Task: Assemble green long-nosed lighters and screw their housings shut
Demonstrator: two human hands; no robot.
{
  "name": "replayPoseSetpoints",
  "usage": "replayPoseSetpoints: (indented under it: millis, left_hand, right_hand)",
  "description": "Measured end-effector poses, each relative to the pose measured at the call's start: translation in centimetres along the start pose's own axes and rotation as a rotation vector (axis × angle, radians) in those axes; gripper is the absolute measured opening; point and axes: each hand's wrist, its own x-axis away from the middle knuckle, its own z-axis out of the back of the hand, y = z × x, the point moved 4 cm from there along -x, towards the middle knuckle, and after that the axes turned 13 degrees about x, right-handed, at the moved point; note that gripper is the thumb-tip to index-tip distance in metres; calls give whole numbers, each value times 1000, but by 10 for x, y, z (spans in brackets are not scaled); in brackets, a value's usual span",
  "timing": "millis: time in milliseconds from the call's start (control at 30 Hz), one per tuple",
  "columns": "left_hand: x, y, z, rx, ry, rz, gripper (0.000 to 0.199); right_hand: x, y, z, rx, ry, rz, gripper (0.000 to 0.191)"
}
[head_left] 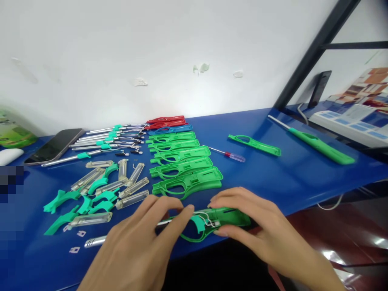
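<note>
A green lighter shell half [235,217] lies open side up near the table's front edge. Inside it sit a teal trigger [198,223] and thin white wires [207,218]. My left hand [139,238] is closed over the metal tube [95,241] at the shell's front end; its tip sticks out to the left, and part of the tube is hidden under the fingers. With thumb and fingertips my right hand [254,220] grips the shell's two edges around the handle part, beside the wire ends.
Behind my hands lies a row of green shells [194,178], with blue and red ones further back. To the left are clear fuel tanks [133,199], teal triggers [62,200], tube assemblies [81,155] and a phone [56,145]. A screwdriver [233,156] and a finished-looking lighter [321,147] lie right.
</note>
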Motion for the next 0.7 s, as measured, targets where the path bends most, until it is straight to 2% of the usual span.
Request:
replayPoseSetpoints:
  millis: [67,200,533,700]
  left_hand:
    - [9,-5,1,28,66,35,45]
    - [24,-9,-4,58,108,98,32]
    - [39,-13,-16,163,161,159,44]
    - [41,-14,-12,206,171,233,38]
  right_hand:
    - [0,0,0,47,-4,20,41]
    - [0,-1,0,139,-25,70,42]
    - [-1,-1,0,106,-59,64,31]
    - [-1,-1,-1,75,-64,53,35]
